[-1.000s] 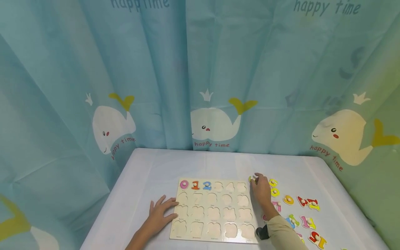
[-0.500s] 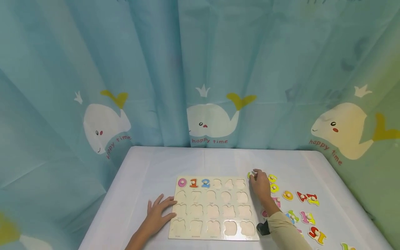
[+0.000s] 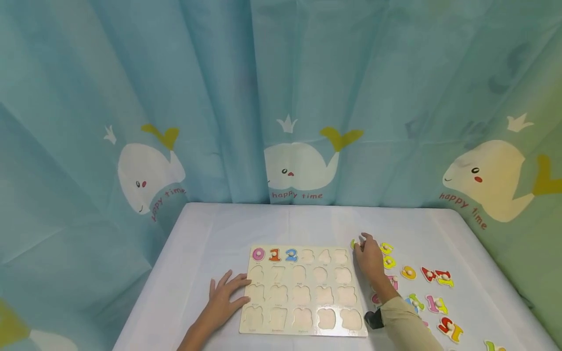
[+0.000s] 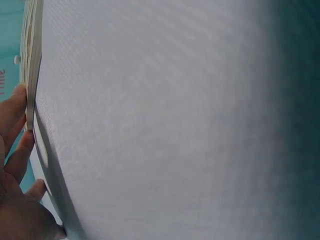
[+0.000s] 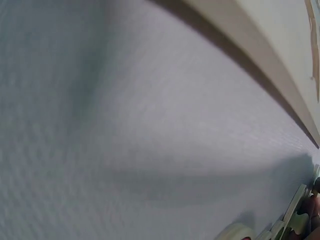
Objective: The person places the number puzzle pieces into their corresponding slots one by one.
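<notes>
A wooden number puzzle board [image 3: 290, 281] lies flat on the table, with pink 0 [image 3: 258, 254], orange 1 [image 3: 274, 254] and blue 2 [image 3: 291, 255] pieces seated in its top row. My left hand [image 3: 223, 302] rests spread at the board's left side, its fingertips touching the edge, as the left wrist view confirms. Past the board's top right corner, my right hand [image 3: 370, 258] pinches a yellow-green number puzzle piece [image 3: 353, 244] at its knob. Most of that piece is hidden by the fingers, so its numeral cannot be read.
Loose number pieces lie right of the board, among them an orange 0-like one [image 3: 408, 272], a red-and-yellow one [image 3: 450, 329] and a pink-and-yellow one [image 3: 436, 303]. A black wrist device [image 3: 373, 320] sits beside the board's lower right edge. A blue curtain [image 3: 210, 97] hangs behind the table [image 3: 246, 224].
The head view has shifted slightly. Both hands keep nearly the same places, the left at the board's edge and the right at the yellow-green puzzle piece.
</notes>
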Available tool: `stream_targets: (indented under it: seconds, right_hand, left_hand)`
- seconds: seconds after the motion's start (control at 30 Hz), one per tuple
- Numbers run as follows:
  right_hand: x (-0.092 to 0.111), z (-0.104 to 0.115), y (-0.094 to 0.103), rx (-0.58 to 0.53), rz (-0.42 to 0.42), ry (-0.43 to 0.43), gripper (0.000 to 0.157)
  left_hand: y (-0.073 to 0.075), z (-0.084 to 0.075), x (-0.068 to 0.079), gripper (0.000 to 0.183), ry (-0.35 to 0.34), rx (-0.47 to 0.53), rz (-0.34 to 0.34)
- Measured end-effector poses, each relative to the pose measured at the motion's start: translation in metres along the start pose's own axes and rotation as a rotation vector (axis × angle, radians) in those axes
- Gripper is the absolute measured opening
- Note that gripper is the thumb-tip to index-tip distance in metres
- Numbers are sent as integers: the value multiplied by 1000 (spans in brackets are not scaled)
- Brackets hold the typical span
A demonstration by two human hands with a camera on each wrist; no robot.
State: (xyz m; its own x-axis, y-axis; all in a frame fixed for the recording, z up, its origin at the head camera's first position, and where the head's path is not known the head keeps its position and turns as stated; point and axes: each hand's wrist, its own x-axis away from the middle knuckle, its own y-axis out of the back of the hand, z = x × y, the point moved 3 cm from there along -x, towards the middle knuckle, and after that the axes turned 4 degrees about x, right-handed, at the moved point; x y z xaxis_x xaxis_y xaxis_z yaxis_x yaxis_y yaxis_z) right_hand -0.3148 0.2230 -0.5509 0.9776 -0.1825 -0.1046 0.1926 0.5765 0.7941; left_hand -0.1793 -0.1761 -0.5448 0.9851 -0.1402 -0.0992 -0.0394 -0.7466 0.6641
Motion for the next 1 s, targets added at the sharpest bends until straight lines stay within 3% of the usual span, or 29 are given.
stream_targets:
  seconds: [0.33,0.47,0.6,0.67,0.77,1.0]
  right_hand:
    - [1,9,9,-49,17,23,46]
    - [3,25,3,-85,46,174,42]
    - [9,52,-13,-134,238,391,39]
    - [14,63,-22,-144,329,445,39]
    - [20,75,-33,-157,374,460,38]
    - [24,94,-49,-113,343,480,32]
  left_hand:
    - [1,-4,-1,36,-12,-11,2]
    - [1,-4,0,36,-16,-18,-6]
    - [2,-3,-1,36,-15,-29,-10]
    - [2,-3,-1,36,-19,-24,-5]
    - [1,-4,-2,36,-25,-14,6]
    - [2,-4,-2,36,-17,-38,11]
